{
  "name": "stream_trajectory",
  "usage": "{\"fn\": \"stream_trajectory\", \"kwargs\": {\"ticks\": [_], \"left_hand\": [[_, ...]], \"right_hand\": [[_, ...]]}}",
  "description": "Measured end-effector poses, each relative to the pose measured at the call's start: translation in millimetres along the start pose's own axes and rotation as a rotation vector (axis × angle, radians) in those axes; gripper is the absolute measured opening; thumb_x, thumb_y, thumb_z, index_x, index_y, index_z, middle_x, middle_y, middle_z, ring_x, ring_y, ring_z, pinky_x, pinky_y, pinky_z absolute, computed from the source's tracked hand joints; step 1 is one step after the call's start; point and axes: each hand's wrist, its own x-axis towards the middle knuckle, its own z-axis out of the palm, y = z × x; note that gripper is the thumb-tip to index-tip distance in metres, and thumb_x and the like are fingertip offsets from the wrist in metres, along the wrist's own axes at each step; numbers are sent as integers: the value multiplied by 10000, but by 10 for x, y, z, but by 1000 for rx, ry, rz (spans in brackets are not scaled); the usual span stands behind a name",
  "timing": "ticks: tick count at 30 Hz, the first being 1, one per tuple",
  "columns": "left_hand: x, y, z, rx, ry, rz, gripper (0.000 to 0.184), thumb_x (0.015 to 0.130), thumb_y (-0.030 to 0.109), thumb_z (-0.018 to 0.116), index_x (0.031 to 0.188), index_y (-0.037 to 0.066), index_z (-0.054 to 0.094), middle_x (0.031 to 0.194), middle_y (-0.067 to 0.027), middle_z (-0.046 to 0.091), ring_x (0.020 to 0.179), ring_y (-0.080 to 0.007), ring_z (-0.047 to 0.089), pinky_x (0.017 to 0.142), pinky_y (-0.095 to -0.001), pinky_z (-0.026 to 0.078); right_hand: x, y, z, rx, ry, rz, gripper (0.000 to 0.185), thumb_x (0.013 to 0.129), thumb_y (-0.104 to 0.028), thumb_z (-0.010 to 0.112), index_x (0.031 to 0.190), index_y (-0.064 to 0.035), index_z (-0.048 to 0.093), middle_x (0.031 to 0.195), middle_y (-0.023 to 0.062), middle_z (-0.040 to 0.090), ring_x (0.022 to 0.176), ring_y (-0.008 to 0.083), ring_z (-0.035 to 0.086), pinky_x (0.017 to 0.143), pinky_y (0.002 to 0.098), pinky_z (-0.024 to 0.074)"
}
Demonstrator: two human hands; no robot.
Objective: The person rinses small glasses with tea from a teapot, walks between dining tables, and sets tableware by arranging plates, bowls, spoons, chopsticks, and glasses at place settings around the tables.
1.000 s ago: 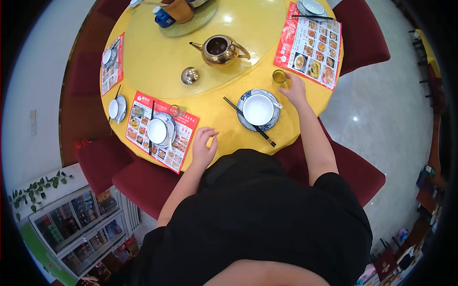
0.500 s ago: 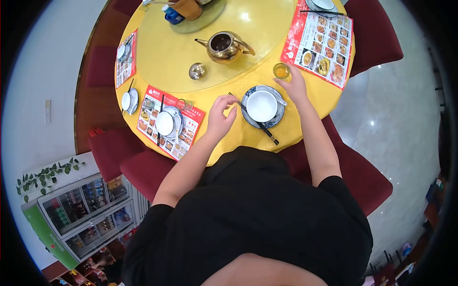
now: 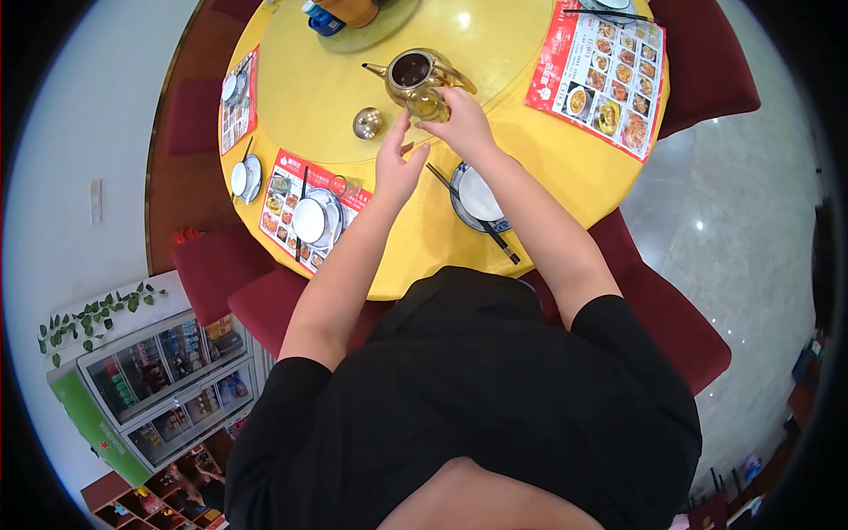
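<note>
My right hand (image 3: 463, 124) is closed around a small glass (image 3: 427, 105) and holds it tilted over the near side of the golden teapot (image 3: 411, 71). The teapot has no lid on. My left hand (image 3: 399, 165) is just below the glass, fingers apart and holding nothing. Left of the pot, a round shiny metal lid (image 3: 367, 123) lies on the glass turntable (image 3: 309, 97). Under my right forearm, partly hidden, sits a white bowl (image 3: 478, 196) on a blue-patterned plate, with black chopsticks (image 3: 495, 241) beside it.
Menu placemats lie at the left (image 3: 284, 208) and right (image 3: 609, 75) of the yellow-clothed table (image 3: 530, 168). A bowl (image 3: 309, 220) and a glass (image 3: 344, 186) stand on the left one. A basket (image 3: 352, 11) and blue container (image 3: 325, 21) are at the back. Red chairs surround the table.
My right hand has taken hold of the glass and carried it left from beside the right placemat to the teapot. My left hand has moved up towards it.
</note>
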Motion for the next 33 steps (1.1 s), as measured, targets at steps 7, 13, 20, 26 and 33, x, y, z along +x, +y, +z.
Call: {"fn": "stream_trajectory", "kwargs": {"ticks": [7,13,20,26,33], "left_hand": [[306,3,-264,-1,51,12,699,870,43,606,1489,-25,289,1444,-154,436,1328,-244,433,1000,-344,451],[506,24,-356,38,96,15,714,865,75,629,1480,-46,286,1418,-160,456,1264,-240,487,1000,-355,446],[677,-204,-463,173,112,80,704,839,106,677,1455,-12,358,1312,-163,495,1168,-251,549,897,-340,508],[790,-220,-511,231,113,75,655,833,139,699,1414,1,430,1270,-157,513,1125,-253,569,871,-342,523],[793,-141,-558,148,127,31,615,861,115,647,1420,-22,429,1348,-132,526,1074,-176,568,892,-307,483]], "right_hand": [[351,-148,300,38,53,16,611,679,-301,837,1163,-6,609,1113,145,643,1099,299,595,920,389,478],[564,-189,453,81,75,134,653,650,-350,862,1116,0,567,1037,148,658,979,292,641,845,382,505],[598,-299,478,38,85,258,751,638,-431,872,1108,9,485,946,145,667,867,237,667,758,341,525],[696,-250,563,42,156,296,774,623,-471,880,1048,28,468,863,148,635,761,232,670,659,324,542],[801,-366,658,247,170,476,775,640,-479,864,1036,13,416,940,199,620,806,290,659,714,368,540]]}}
